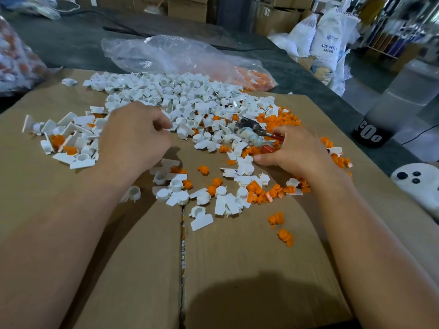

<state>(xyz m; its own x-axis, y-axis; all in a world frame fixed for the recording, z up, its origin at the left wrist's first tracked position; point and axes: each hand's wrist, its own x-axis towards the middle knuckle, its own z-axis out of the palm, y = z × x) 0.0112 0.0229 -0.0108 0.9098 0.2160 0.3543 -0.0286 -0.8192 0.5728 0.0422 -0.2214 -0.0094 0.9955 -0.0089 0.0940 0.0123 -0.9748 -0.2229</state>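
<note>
A big heap of white plastic caps with flat tabs (pixel 180 96) covers the far part of a closed cardboard box (pixel 237 269). Small orange plugs (pixel 278 119) lie scattered to the right and near the middle. My left hand (pixel 133 136) hovers over the left side of the heap, its fingers curled in, and I cannot see anything in them. My right hand (pixel 292 150) lies on the right part of the pile, fingers on the red handles of a pair of metal pliers (pixel 251 131), thumb stretched out toward a white cap.
A clear plastic bag (pixel 171 55) holding orange plugs lies behind the heap. Another bag of parts sits at far left (pixel 16 58). A white device with dark buttons (pixel 418 184) and a dark-based bottle (pixel 384 119) stand right. White sacks (pixel 325 41) and cartons are beyond.
</note>
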